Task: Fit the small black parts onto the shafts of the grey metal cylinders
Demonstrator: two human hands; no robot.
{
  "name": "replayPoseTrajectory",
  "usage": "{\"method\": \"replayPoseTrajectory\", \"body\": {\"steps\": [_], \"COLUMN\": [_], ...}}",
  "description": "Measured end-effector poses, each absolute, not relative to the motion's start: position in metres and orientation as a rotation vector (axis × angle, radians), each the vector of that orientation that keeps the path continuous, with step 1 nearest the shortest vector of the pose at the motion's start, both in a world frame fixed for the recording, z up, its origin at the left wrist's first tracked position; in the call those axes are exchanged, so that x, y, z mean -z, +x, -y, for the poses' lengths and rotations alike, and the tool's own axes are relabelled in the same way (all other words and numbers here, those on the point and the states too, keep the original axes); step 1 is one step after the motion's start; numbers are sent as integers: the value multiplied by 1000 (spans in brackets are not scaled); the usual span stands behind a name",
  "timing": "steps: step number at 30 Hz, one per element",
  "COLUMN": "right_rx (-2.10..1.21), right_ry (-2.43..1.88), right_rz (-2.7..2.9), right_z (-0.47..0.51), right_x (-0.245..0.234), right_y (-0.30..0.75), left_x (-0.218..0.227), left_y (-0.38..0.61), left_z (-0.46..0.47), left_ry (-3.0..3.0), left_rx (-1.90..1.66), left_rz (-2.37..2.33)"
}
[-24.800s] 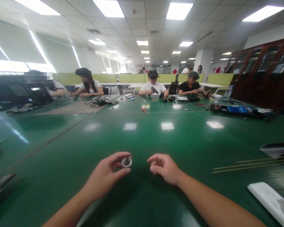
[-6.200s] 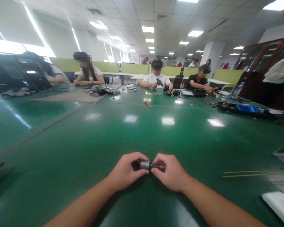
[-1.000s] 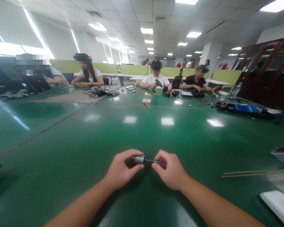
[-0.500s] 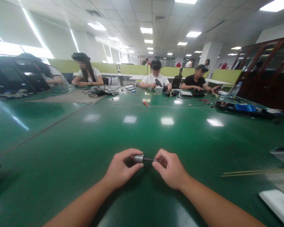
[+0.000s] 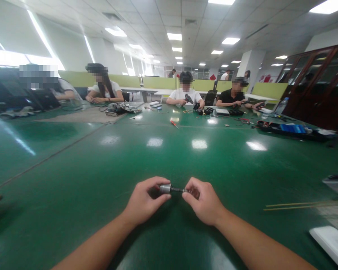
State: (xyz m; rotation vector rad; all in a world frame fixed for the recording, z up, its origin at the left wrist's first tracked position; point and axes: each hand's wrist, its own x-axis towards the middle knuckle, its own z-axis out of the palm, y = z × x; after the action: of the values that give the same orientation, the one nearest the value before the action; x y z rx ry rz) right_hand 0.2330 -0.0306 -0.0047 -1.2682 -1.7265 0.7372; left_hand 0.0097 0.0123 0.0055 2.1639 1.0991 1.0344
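Note:
My left hand (image 5: 148,197) is closed on a short silver metal cylinder (image 5: 165,188), held between thumb and fingers. A thin dark shaft (image 5: 177,189) runs to the right out of the cylinder, so it looks like a small motor. Around the far end of that shaft, my right hand (image 5: 201,197) has its thumb and fingertips pinched together. The shaft's end and whatever sits on it are mostly hidden by those fingers. Both hands are held low over the green tabletop (image 5: 169,161), with the cylinder lying roughly level between them.
To the right are two thin yellowish sticks (image 5: 298,206) and a white block-like object (image 5: 331,243). A red screwdriver (image 5: 174,123) lies farther off. Several people sit across the table, one holding a power drill (image 5: 189,98). At the far right is a black tray (image 5: 293,132) of parts.
My right hand has shifted very slightly to the right along the shaft. My left hand and the cylinder look the same. Across the table, the person in black has moved a hand.

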Motion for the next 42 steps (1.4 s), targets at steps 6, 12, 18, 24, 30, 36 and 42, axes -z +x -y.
{"method": "replayPoseTrajectory", "body": {"steps": [6, 12, 18, 24, 30, 36, 42], "right_rx": [-739, -745, -742, -743, -758, -750, -759], "right_ry": [-1264, -1261, -1260, -1257, -1246, -1253, -1260], "right_rz": [1716, 1710, 1708, 1706, 1708, 1709, 1708], "right_z": [31, 30, 30, 29, 30, 31, 31], "right_x": [5, 5, 5, 5, 4, 4, 3], "right_y": [233, 233, 233, 233, 233, 234, 234], "left_x": [-6, -6, -7, -7, -7, -5, -4], "left_y": [9, 8, 8, 7, 5, 6, 5], "left_z": [-12, -12, -12, -12, -13, -13, -14], "left_ry": [2148, 2148, 2134, 2114, 2082, 2043, 1990], "left_rx": [-1044, -1043, -1043, -1023, -1026, -1029, -1024], "left_rz": [-1103, -1108, -1117, -1128, -1114, -1117, -1141]}}
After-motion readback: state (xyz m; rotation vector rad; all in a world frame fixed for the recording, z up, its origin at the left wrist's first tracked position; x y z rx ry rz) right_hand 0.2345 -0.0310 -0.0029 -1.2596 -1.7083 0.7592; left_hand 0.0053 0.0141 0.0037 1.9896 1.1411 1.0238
